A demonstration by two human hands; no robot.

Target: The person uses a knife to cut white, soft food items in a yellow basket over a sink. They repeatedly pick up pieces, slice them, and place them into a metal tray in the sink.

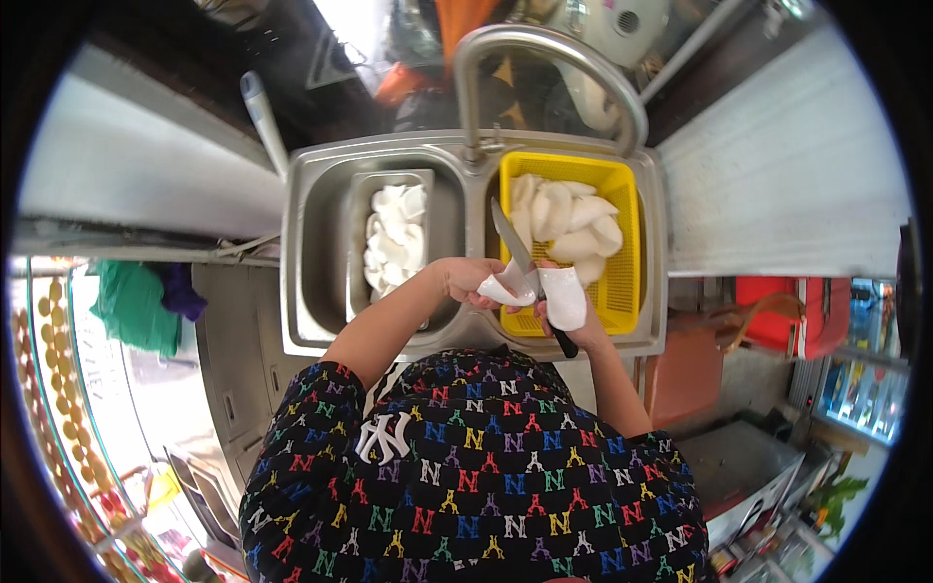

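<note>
My left hand (pixel 466 280) grips a curled piece of white flesh (pixel 514 288), which looks like squid or cuttlefish. My right hand (pixel 592 329) is around the black handle of a kitchen knife (pixel 514 240), its blade pointing up and to the left between the hands. A second white piece (pixel 564 300) lies over the right-hand fingers, partly hiding them; whether it is joined to the first cannot be seen. Beneath the hands, a yellow perforated plastic basket (pixel 627 315) holds several large white pieces (pixel 568 211). Smaller cut white pieces (pixel 396 237) fill a rectangular steel pan (pixel 357 218).
Both containers sit in a double-bowl stainless steel sink (pixel 310 240), the basket on the right and the pan on the left. A curved faucet (pixel 554 36) arches over the back. A pale handle (pixel 264 124) leans at the back left corner. White panels flank the sink.
</note>
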